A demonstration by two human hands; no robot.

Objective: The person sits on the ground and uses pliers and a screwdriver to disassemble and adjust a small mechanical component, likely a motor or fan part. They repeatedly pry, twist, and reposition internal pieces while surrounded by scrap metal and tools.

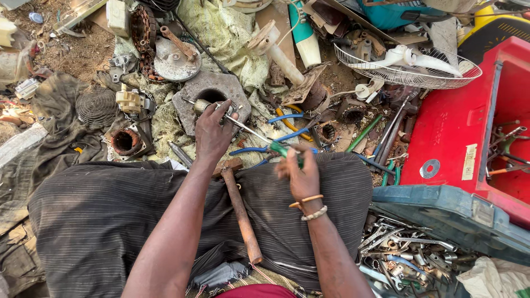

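Currently, a small metal part (205, 105) is pinned by the closed left hand (212, 132) upon the grey metal block (212, 88), for support. Its shaft is engaged by the green-handled screwdriver (276, 144), gripped in the closed right hand (301, 174), nearer the body than the block.

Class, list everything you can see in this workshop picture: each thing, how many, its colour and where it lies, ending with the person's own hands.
Screwdriver: one, green handle, held across the lap.
Small metal part: one, grey, at the screwdriver tip.
Hammer: one, rusty, resting on the lap.
Round metal housing: one, grey, ahead of the hands.
Fan guard: one, white wire, upper right.
Toolbox: one, red, right side.
Tool tray: one, blue-grey, lower right.
Pliers: several, blue and yellow handles, centre ground.
Left hand: steadies the small part.
Right hand: grips the screwdriver.
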